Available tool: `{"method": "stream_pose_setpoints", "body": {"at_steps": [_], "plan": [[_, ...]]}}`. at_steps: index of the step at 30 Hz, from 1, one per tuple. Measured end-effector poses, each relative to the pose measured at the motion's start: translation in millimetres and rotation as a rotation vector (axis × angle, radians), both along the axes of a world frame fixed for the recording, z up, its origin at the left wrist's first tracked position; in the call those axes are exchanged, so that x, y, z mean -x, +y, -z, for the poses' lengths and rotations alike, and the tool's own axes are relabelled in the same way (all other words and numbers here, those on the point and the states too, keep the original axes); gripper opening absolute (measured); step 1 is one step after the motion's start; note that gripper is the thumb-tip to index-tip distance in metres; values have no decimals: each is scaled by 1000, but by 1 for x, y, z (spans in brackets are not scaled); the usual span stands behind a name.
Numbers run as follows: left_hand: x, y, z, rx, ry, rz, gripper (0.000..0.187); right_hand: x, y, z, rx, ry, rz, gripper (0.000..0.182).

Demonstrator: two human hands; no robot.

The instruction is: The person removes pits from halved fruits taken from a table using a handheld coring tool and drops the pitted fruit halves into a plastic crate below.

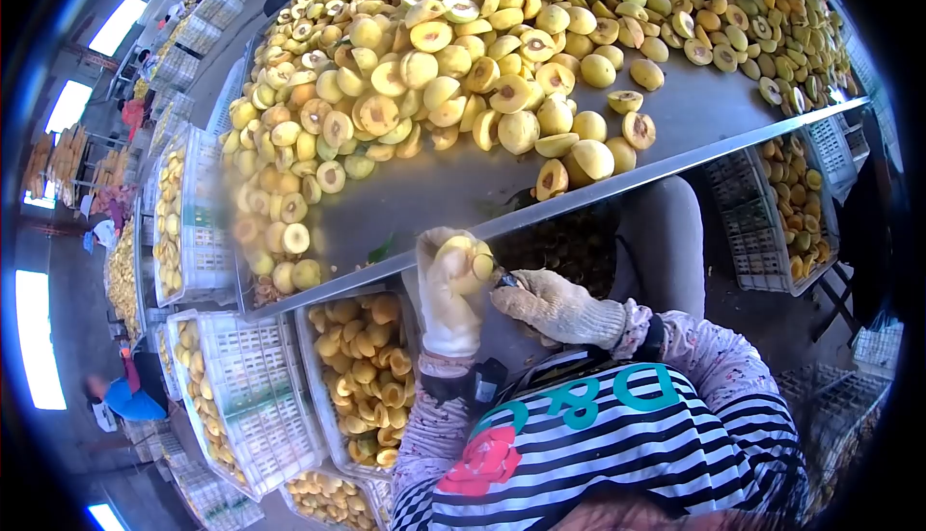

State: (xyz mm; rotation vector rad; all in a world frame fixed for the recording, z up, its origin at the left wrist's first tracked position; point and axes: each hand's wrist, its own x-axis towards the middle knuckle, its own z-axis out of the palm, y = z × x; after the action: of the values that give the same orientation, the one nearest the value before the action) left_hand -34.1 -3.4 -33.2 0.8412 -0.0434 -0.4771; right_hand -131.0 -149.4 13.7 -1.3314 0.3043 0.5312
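My left hand [449, 290], in a white glove, is closed around a yellow peach [471, 263] just over the near edge of the metal table [386, 201]. Beside it my right hand [559, 305], in a knitted glove, grips a small dark-tipped tool [504, 280]. Its tip points at the peach and sits right by its side; most of the tool is hidden in the fingers. Many halved peaches [424, 68], some with brown pits showing, are heaped across the table beyond both hands.
A plastic crate of peach halves [307, 377] stands below the table edge at left, with more crates [253, 401] farther left. Another filled crate [741, 232] is at right. The raised metal rim [666, 166] runs between me and the heap. People work in the background.
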Motion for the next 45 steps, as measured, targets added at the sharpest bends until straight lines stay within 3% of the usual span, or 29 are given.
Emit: {"method": "stream_pose_setpoints", "body": {"at_steps": [7,8,14,17,21,22,26,29,32,37,40,42,45], "plan": [[14,-17,-16,-48,15,-105,25,-5,18,22,184,-111,92,46],[15,-19,-19,-124,-15,-113,33,-6,21,30,167,-155,100,46],[14,-24,-25,-248,-66,-136,38,-7,23,51,145,-305,116,45],[20,-23,-37,-287,-102,-66,36,-5,19,50,120,-396,99,45],[14,-18,-27,-196,-195,81,35,-1,16,58,59,-460,62,44],[10,-21,-27,-78,-227,106,34,-1,16,56,72,-459,69,44],[5,-25,-21,31,-261,111,34,7,5,32,-491,80,-49,39],[-3,-23,-17,61,-311,203,36,6,1,32,-688,69,-105,39],[-9,-17,-20,39,-238,347,35,4,-4,36,-712,68,-176,45],[-22,-11,-27,4,33,616,36,5,-4,57,-992,144,-248,52],[-22,-20,-31,11,117,705,36,1,-11,56,-978,148,-308,53],[-18,-26,-22,82,178,604,37,5,-21,52,-1003,187,-337,47],[-24,-24,-3,64,197,412,37,7,-46,27,-632,182,-529,34]]}}
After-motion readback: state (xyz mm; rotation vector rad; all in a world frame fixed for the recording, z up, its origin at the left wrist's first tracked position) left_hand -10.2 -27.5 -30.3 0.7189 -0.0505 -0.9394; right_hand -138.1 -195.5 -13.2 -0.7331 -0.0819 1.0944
